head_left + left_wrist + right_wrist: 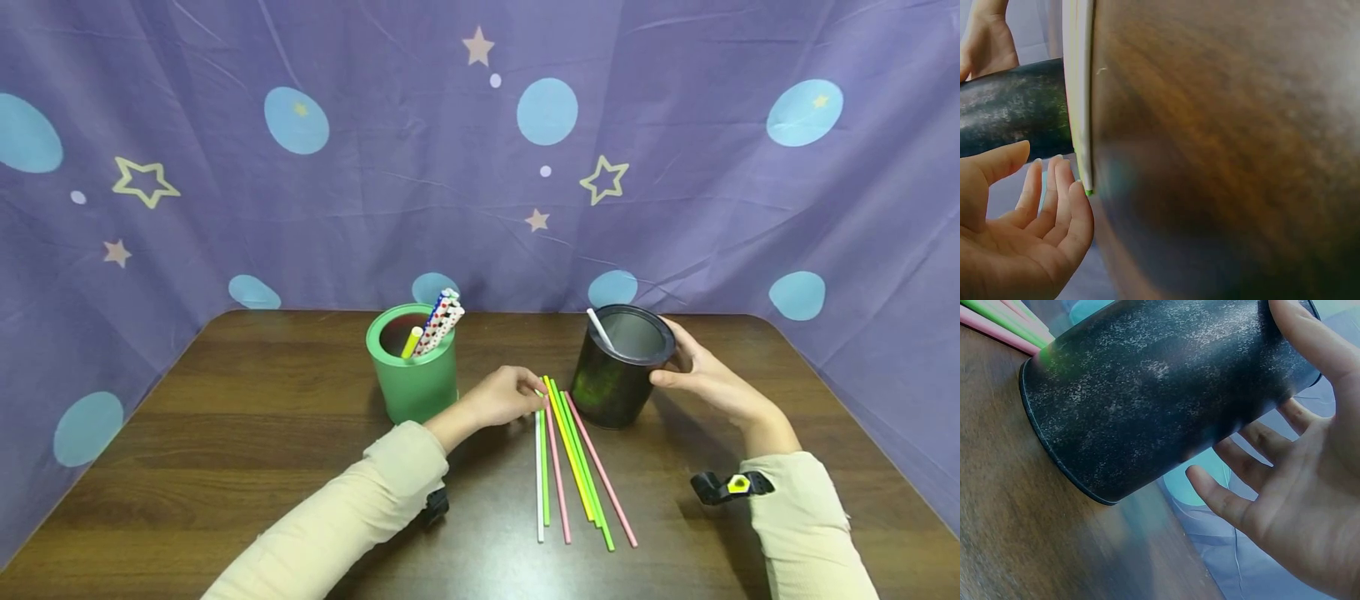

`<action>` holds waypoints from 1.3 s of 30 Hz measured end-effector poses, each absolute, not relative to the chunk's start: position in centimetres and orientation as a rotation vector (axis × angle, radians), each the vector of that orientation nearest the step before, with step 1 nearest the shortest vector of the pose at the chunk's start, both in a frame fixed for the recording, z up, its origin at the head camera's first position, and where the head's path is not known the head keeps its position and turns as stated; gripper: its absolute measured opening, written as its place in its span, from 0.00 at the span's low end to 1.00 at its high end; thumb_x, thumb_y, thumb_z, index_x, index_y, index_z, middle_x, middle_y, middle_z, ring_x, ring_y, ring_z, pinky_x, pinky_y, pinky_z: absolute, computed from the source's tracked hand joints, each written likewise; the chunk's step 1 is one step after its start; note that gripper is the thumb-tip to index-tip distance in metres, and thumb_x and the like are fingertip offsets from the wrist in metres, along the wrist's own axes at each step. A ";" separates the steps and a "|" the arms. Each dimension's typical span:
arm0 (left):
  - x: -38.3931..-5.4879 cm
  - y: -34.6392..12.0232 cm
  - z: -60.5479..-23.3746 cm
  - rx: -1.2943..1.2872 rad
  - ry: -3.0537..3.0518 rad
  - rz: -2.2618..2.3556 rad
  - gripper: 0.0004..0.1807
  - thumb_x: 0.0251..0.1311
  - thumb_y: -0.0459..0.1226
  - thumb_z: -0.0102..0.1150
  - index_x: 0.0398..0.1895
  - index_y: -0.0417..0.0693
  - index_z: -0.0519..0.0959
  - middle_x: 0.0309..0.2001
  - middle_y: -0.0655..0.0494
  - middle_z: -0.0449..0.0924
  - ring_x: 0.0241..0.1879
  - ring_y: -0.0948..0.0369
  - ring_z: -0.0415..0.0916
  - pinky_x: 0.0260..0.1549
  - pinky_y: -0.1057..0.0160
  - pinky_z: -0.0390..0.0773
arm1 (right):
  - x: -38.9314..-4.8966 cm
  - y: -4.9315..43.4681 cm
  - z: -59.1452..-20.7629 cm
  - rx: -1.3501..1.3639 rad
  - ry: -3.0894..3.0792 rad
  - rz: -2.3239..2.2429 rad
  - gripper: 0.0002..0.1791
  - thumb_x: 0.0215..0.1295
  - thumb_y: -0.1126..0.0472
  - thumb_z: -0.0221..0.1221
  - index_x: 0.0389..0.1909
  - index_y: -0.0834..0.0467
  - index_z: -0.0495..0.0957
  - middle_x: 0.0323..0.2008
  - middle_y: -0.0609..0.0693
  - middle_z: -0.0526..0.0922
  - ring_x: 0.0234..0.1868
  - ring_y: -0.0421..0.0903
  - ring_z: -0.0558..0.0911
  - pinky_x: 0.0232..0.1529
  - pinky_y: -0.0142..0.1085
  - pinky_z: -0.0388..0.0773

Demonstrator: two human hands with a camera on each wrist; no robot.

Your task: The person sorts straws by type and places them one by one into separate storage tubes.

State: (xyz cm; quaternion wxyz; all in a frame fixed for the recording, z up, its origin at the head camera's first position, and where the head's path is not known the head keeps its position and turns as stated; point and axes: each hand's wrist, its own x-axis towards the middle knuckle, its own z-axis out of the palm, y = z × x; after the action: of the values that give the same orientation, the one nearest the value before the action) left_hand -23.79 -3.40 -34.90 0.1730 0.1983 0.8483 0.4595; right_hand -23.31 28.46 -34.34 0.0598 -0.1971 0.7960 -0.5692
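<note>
Several thin straws (pixel 569 450) in white, green, pink and yellow lie fanned out on the table. My left hand (pixel 506 396) is at their far ends; in the left wrist view its thumb stands apart from the loosely bent fingers (pixel 1063 200), whose tips come right up to the straw ends. To the right, my right hand (pixel 708 379) holds an upright black can (pixel 611 392) near its rim, thumb on the near side and fingers round the back. A white straw (pixel 597 325) leans inside that can.
A green can (pixel 416 387) stands at the left, holding a thick yellow straw (pixel 412 342) and several patterned straws (pixel 441 323). Both cans stand toward the back of the brown wooden table (pixel 262 417). A purple patterned cloth (pixel 420 200) hangs behind.
</note>
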 end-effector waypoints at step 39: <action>-23.9 -2.5 -35.3 0.493 2.686 0.792 0.07 0.53 0.38 0.71 0.33 0.46 0.87 0.34 0.56 0.85 0.31 0.60 0.77 0.41 0.59 0.78 | -23.3 28.4 -34.4 -0.635 2.397 -1.743 0.43 0.65 0.69 0.60 0.77 0.56 0.48 0.69 0.48 0.60 0.68 0.37 0.59 0.59 0.27 0.64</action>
State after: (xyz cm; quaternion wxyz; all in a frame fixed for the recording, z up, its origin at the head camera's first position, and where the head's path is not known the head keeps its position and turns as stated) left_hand -23.88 -2.47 -35.32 0.1483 0.1716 0.9342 0.2755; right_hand -23.26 28.38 -34.40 0.0551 -0.2090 0.7896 -0.5743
